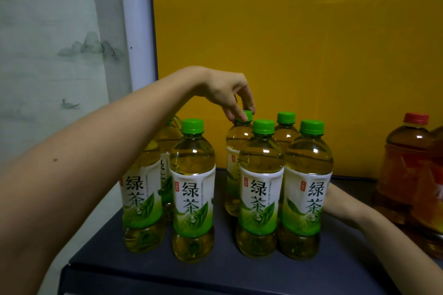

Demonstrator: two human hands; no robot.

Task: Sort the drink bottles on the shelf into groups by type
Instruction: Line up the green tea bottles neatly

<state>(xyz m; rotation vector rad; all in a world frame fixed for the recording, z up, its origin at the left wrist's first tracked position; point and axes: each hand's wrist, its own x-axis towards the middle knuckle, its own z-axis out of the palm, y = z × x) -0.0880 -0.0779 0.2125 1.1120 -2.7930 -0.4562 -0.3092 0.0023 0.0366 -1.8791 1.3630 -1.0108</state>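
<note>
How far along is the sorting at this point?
Done: green tea bottles grouped together, red-capped bottles apart at right. In hand: left hand pinches a rear green bottle's cap; right hand reaches behind the front ones, grip hidden. Left: likely closing the gap between green clusters.

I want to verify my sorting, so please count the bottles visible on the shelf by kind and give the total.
Green tea bottles: 7 (one cap is hidden)
Amber drink bottles: 2 (one is cut off at the right edge)
Total: 9
</note>
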